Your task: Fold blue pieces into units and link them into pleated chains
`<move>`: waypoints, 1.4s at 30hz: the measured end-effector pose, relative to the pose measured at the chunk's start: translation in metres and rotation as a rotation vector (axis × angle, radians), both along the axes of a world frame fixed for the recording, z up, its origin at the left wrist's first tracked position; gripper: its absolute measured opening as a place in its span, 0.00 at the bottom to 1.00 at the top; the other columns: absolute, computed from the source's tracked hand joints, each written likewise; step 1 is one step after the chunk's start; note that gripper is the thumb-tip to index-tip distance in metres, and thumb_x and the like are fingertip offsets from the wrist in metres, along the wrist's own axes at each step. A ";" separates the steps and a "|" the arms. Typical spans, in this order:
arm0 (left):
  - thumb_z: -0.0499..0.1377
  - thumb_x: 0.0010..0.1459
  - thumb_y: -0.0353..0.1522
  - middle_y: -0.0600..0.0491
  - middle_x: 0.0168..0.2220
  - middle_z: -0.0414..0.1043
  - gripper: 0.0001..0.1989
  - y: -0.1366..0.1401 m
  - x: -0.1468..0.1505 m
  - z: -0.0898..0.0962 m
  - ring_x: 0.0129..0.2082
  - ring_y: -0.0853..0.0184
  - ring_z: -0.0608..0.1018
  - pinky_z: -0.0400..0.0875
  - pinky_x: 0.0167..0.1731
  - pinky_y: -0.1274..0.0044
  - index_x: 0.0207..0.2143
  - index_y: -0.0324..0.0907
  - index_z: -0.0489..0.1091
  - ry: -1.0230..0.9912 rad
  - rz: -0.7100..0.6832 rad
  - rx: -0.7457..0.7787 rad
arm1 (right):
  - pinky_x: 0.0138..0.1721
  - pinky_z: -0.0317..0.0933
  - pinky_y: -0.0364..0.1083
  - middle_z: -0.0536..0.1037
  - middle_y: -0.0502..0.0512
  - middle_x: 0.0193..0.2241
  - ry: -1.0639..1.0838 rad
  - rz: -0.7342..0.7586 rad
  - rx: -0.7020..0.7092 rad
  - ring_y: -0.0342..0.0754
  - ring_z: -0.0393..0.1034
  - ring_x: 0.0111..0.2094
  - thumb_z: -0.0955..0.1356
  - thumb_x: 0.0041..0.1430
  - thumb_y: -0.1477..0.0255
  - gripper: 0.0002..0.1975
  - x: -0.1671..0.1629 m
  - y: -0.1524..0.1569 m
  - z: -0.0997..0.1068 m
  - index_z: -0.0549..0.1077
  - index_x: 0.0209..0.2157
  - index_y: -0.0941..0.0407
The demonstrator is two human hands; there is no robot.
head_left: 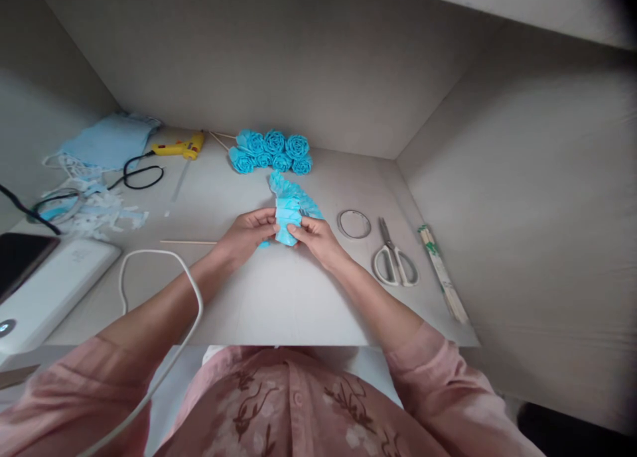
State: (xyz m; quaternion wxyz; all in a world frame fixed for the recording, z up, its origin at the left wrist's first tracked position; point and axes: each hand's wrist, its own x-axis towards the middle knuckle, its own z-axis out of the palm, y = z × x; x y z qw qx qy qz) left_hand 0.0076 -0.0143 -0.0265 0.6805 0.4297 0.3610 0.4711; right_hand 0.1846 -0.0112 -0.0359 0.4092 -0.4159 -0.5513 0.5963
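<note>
Between my two hands is a pleated strip of light blue material (288, 213), its ruffled far end lying on the table. My left hand (249, 233) pinches the strip's left edge. From the other side my right hand (318, 237) grips it, thumb on the front of the folds. A thin wooden stick (188, 242) lies on the table by my left wrist. A small blue scrap shows just below my left fingertips. Past the strip lie several blue rosette flowers (273, 150), some with sticks poking out to the left.
At the back left are a yellow glue gun (179, 146) and a stack of blue face masks (107, 142), with cut white strips (107, 208) in front. A white power bank (62, 291) with a cable sits left. On the right are a wire ring (353, 224), scissors (395, 261) and bundled sticks (442, 274).
</note>
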 end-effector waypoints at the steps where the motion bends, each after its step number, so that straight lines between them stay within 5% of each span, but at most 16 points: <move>1: 0.72 0.40 0.34 0.50 0.31 0.77 0.21 0.000 -0.001 0.000 0.28 0.68 0.76 0.69 0.31 0.76 0.40 0.38 0.78 -0.013 0.000 -0.004 | 0.29 0.62 0.43 0.72 0.48 0.21 0.012 0.015 -0.016 0.40 0.64 0.23 0.73 0.46 0.53 0.21 0.001 0.000 0.001 0.71 0.23 0.58; 7: 0.72 0.42 0.33 0.51 0.32 0.78 0.21 0.000 -0.001 -0.001 0.29 0.69 0.76 0.69 0.32 0.78 0.42 0.38 0.77 -0.012 0.024 -0.001 | 0.31 0.64 0.44 0.71 0.49 0.23 0.047 0.009 -0.061 0.42 0.67 0.26 0.72 0.48 0.53 0.21 0.004 -0.002 0.006 0.70 0.25 0.57; 14: 0.67 0.51 0.37 0.49 0.35 0.77 0.19 -0.002 0.003 0.003 0.31 0.69 0.76 0.69 0.37 0.75 0.45 0.38 0.76 -0.011 0.035 -0.003 | 0.27 0.53 0.42 0.62 0.44 0.18 -0.146 -0.121 0.141 0.40 0.57 0.23 0.70 0.51 0.56 0.20 0.003 0.000 -0.003 0.64 0.20 0.56; 24: 0.69 0.46 0.33 0.52 0.34 0.76 0.21 0.002 0.000 -0.009 0.31 0.69 0.76 0.71 0.34 0.77 0.44 0.39 0.75 0.097 0.064 0.096 | 0.27 0.51 0.42 0.63 0.45 0.18 -0.256 -0.100 0.226 0.40 0.56 0.23 0.66 0.57 0.57 0.20 0.003 -0.001 -0.005 0.63 0.20 0.56; 34: 0.70 0.44 0.34 0.52 0.32 0.76 0.22 -0.002 0.003 -0.004 0.30 0.69 0.76 0.70 0.33 0.77 0.43 0.38 0.74 0.082 0.066 0.086 | 0.30 0.63 0.44 0.73 0.51 0.28 0.044 -0.005 -0.008 0.44 0.67 0.29 0.70 0.50 0.51 0.21 0.000 -0.004 0.004 0.72 0.31 0.56; 42: 0.71 0.41 0.32 0.55 0.30 0.73 0.22 0.000 0.002 -0.006 0.28 0.71 0.74 0.68 0.29 0.79 0.41 0.39 0.75 0.075 0.061 0.084 | 0.31 0.57 0.43 0.70 0.48 0.23 -0.037 -0.034 0.093 0.42 0.62 0.26 0.70 0.52 0.55 0.18 -0.001 0.000 -0.010 0.71 0.28 0.58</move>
